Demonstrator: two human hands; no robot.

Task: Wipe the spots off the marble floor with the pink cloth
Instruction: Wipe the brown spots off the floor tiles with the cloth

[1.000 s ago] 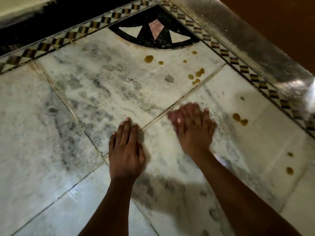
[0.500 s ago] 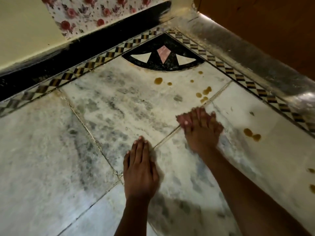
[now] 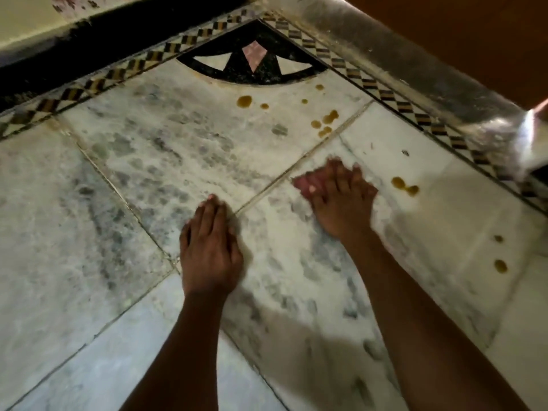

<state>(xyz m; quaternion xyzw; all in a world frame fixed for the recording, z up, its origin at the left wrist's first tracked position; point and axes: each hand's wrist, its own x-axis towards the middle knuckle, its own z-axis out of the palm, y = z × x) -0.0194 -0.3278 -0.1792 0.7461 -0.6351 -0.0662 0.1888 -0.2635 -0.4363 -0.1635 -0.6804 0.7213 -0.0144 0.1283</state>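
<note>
1. We see our left hand [image 3: 209, 247] lying flat on the white, grey-veined marble floor [image 3: 166, 161], fingers straight and together, its grip relaxed and holding nothing.
2. Our right hand [image 3: 338, 200] is blurred; it presses down on the floor over the crumpled pink cloth [image 3: 304, 183], of which only a small pink part shows, past the thumb side of the hand. The fingers look bent over the cloth, so the grip appears closed on it.
3. The cloth sits on the slab just beside a thin floor joint [image 3: 296, 170] that runs diagonally between the two hands.
4. A pair of brown liquid spots [image 3: 404, 185] lies near the right hand, on its right side, apart from the cloth.
5. More brown spots form a cluster [image 3: 324, 123] ahead of the right hand, across the joint, and two drops [image 3: 500, 265] lie farther right.
6. A black quarter-circle inlay with white and pink triangles [image 3: 252, 65] fills the floor's corner, framed by a black-and-tan chequered border strip [image 3: 394, 99].
</note>
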